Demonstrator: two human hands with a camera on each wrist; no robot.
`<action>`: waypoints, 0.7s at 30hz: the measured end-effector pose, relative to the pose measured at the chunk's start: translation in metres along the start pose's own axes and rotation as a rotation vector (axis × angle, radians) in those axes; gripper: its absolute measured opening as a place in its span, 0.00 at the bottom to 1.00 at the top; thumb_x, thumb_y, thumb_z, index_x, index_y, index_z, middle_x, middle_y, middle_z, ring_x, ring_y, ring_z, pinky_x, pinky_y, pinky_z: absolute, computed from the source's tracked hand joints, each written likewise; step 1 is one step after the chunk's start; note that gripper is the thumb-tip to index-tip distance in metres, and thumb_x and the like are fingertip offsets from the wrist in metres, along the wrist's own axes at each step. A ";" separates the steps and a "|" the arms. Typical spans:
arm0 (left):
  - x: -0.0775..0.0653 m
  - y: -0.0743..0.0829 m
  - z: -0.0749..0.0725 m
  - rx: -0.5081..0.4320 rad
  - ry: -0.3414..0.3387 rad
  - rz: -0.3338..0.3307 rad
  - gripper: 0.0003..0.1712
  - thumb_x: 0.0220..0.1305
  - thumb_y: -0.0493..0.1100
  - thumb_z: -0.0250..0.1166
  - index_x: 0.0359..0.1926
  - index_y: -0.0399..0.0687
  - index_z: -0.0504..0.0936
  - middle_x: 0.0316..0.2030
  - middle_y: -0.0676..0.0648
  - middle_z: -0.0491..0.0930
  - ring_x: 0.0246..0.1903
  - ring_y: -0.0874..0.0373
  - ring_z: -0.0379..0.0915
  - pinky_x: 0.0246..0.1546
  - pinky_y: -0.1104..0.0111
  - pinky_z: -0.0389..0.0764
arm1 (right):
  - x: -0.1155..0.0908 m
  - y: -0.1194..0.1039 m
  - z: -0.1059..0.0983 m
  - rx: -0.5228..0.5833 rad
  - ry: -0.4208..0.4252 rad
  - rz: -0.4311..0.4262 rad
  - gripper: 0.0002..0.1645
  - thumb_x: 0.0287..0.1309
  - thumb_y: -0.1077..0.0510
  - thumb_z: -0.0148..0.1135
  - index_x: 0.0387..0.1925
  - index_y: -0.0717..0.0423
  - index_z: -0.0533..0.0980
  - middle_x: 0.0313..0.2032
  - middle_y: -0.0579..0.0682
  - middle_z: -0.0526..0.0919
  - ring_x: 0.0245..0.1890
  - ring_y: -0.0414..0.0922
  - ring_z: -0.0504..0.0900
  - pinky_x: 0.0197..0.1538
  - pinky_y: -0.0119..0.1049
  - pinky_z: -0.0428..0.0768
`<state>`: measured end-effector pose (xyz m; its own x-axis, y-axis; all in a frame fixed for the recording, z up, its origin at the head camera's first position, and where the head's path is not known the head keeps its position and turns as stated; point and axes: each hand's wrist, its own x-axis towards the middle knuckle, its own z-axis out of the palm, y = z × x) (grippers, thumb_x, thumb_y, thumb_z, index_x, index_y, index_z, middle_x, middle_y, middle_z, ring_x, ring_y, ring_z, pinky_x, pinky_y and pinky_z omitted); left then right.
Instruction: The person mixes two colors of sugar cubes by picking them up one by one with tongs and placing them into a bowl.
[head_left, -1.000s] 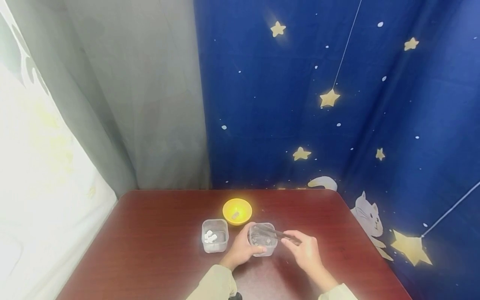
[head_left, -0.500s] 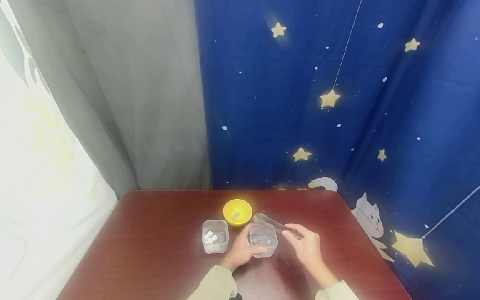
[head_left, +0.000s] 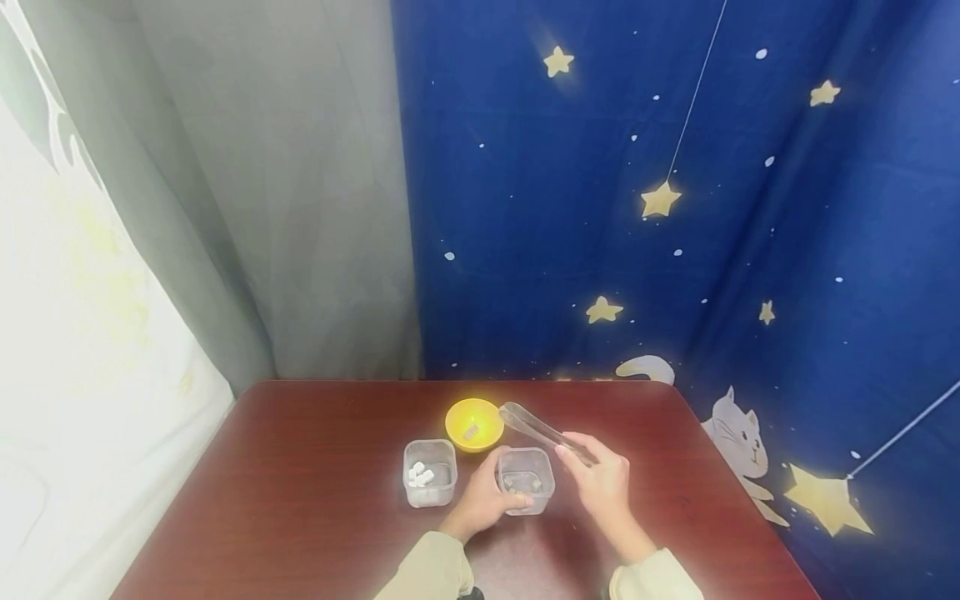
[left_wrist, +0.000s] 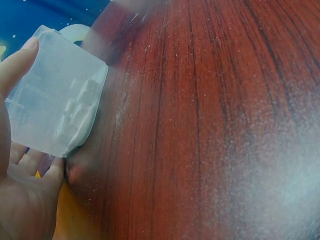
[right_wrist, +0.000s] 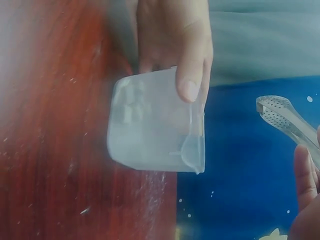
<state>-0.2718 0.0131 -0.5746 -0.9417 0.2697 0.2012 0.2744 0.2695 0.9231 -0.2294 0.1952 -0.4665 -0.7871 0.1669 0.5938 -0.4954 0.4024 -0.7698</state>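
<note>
My left hand [head_left: 480, 498] grips a clear square plastic container [head_left: 542, 477] by its sides, thumb on the near wall. A few small greyish pieces lie on its bottom, showing blurred through the wall in the right wrist view. My right hand [head_left: 602, 483] holds metal tongs [head_left: 538, 428], raised above the table beyond the container. Their perforated tips [right_wrist: 280, 114] have a small grey-brown piece [right_wrist: 259, 107] between them. In the head view the tips reach the right rim of a yellow bowl [head_left: 492, 437], which has one greyish piece [head_left: 471, 432] inside.
A second clear container [head_left: 444, 496] with several white pieces [head_left: 422, 475] stands left of my left hand. The dark red tabletop [head_left: 322, 467] ends at a far edge before grey and blue curtains [head_left: 525, 208].
The tongs have come up out of the container and moved away from me toward the yellow bowl's right rim. My left hand and the container stay in place.
</note>
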 end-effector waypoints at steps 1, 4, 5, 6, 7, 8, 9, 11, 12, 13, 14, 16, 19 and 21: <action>0.000 0.000 0.000 0.006 0.002 -0.003 0.51 0.42 0.48 0.80 0.66 0.42 0.65 0.54 0.42 0.76 0.52 0.46 0.73 0.55 0.50 0.70 | 0.001 -0.005 0.000 -0.002 0.000 -0.003 0.13 0.48 0.71 0.72 0.38 0.69 0.83 0.29 0.61 0.86 0.24 0.49 0.86 0.28 0.27 0.81; 0.000 -0.001 0.000 0.009 0.004 -0.007 0.51 0.42 0.47 0.80 0.66 0.41 0.65 0.54 0.42 0.76 0.52 0.45 0.73 0.55 0.50 0.70 | 0.004 -0.012 0.002 0.001 0.004 -0.005 0.13 0.48 0.71 0.72 0.38 0.69 0.83 0.29 0.61 0.86 0.24 0.46 0.86 0.28 0.28 0.81; 0.000 -0.001 0.000 0.009 0.005 -0.007 0.51 0.41 0.47 0.80 0.66 0.41 0.65 0.54 0.42 0.76 0.52 0.45 0.73 0.55 0.50 0.70 | 0.005 -0.013 0.003 0.005 0.006 -0.006 0.12 0.48 0.71 0.72 0.38 0.69 0.83 0.29 0.61 0.86 0.24 0.46 0.86 0.29 0.28 0.81; 0.000 -0.001 0.000 0.008 0.004 -0.007 0.51 0.41 0.47 0.80 0.66 0.42 0.66 0.54 0.42 0.76 0.52 0.46 0.73 0.55 0.50 0.70 | 0.005 -0.013 0.004 0.011 0.009 -0.006 0.12 0.47 0.72 0.72 0.38 0.69 0.83 0.29 0.61 0.86 0.24 0.47 0.86 0.28 0.28 0.81; 0.000 -0.001 0.001 0.005 0.004 -0.008 0.51 0.41 0.47 0.80 0.66 0.42 0.66 0.53 0.42 0.76 0.52 0.46 0.73 0.55 0.51 0.70 | 0.006 -0.013 0.004 0.020 0.013 -0.007 0.12 0.47 0.72 0.72 0.38 0.69 0.83 0.29 0.61 0.86 0.24 0.48 0.86 0.28 0.28 0.81; 0.000 -0.001 0.001 0.000 0.003 -0.007 0.50 0.41 0.47 0.80 0.65 0.43 0.66 0.53 0.43 0.76 0.51 0.46 0.73 0.55 0.51 0.70 | 0.006 -0.013 0.005 0.029 0.020 -0.009 0.13 0.47 0.72 0.72 0.38 0.69 0.83 0.28 0.61 0.86 0.24 0.49 0.86 0.28 0.28 0.81; 0.000 -0.001 0.001 -0.004 0.003 -0.006 0.50 0.41 0.47 0.80 0.65 0.44 0.66 0.53 0.43 0.77 0.51 0.46 0.73 0.55 0.51 0.70 | 0.007 -0.012 0.006 0.039 0.025 -0.007 0.13 0.47 0.73 0.72 0.38 0.69 0.83 0.29 0.61 0.86 0.24 0.50 0.86 0.28 0.29 0.81; -0.001 -0.001 0.001 -0.008 -0.001 -0.004 0.49 0.42 0.47 0.80 0.65 0.44 0.67 0.53 0.43 0.77 0.51 0.46 0.73 0.55 0.51 0.70 | 0.008 -0.012 0.008 0.054 0.035 -0.003 0.13 0.47 0.73 0.72 0.38 0.69 0.83 0.29 0.61 0.86 0.23 0.53 0.86 0.27 0.29 0.81; -0.001 0.000 0.001 -0.013 -0.002 -0.002 0.49 0.42 0.46 0.80 0.65 0.44 0.67 0.53 0.43 0.77 0.51 0.46 0.73 0.55 0.51 0.71 | 0.009 -0.012 0.009 0.064 0.038 0.000 0.13 0.47 0.73 0.72 0.38 0.70 0.83 0.29 0.61 0.86 0.24 0.53 0.86 0.27 0.29 0.81; -0.001 0.000 0.001 -0.014 -0.001 0.003 0.49 0.42 0.46 0.80 0.65 0.44 0.67 0.53 0.43 0.77 0.51 0.46 0.73 0.55 0.51 0.71 | 0.010 -0.012 0.010 0.072 0.041 0.003 0.13 0.47 0.73 0.72 0.38 0.70 0.83 0.30 0.61 0.86 0.24 0.52 0.86 0.27 0.30 0.81; -0.001 0.000 0.000 -0.011 0.000 0.002 0.49 0.42 0.46 0.80 0.65 0.43 0.66 0.53 0.43 0.77 0.51 0.46 0.73 0.55 0.51 0.71 | 0.011 -0.012 0.011 0.073 0.044 0.006 0.13 0.47 0.73 0.71 0.38 0.70 0.83 0.31 0.62 0.86 0.25 0.50 0.86 0.27 0.30 0.82; -0.001 0.001 0.000 -0.003 0.003 0.004 0.50 0.42 0.47 0.80 0.66 0.42 0.66 0.53 0.43 0.76 0.51 0.46 0.73 0.55 0.51 0.71 | 0.013 -0.013 0.013 0.079 0.047 0.014 0.13 0.47 0.72 0.71 0.38 0.70 0.83 0.32 0.62 0.86 0.26 0.46 0.87 0.28 0.30 0.82; -0.001 0.002 -0.001 0.005 0.005 0.002 0.51 0.42 0.47 0.80 0.66 0.40 0.65 0.54 0.43 0.76 0.51 0.46 0.73 0.55 0.51 0.70 | 0.015 -0.015 0.016 0.070 0.052 0.008 0.13 0.47 0.72 0.72 0.38 0.70 0.83 0.32 0.62 0.86 0.26 0.41 0.86 0.28 0.30 0.82; -0.001 0.002 -0.001 0.007 0.002 -0.003 0.52 0.42 0.48 0.80 0.66 0.39 0.65 0.54 0.43 0.76 0.52 0.47 0.73 0.56 0.50 0.70 | 0.016 -0.016 0.017 0.064 0.051 -0.009 0.13 0.47 0.72 0.72 0.38 0.70 0.83 0.32 0.62 0.86 0.26 0.41 0.86 0.28 0.30 0.82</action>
<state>-0.2705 0.0124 -0.5725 -0.9431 0.2667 0.1988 0.2726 0.2773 0.9213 -0.2408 0.1764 -0.4485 -0.7636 0.2095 0.6108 -0.5264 0.3458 -0.7767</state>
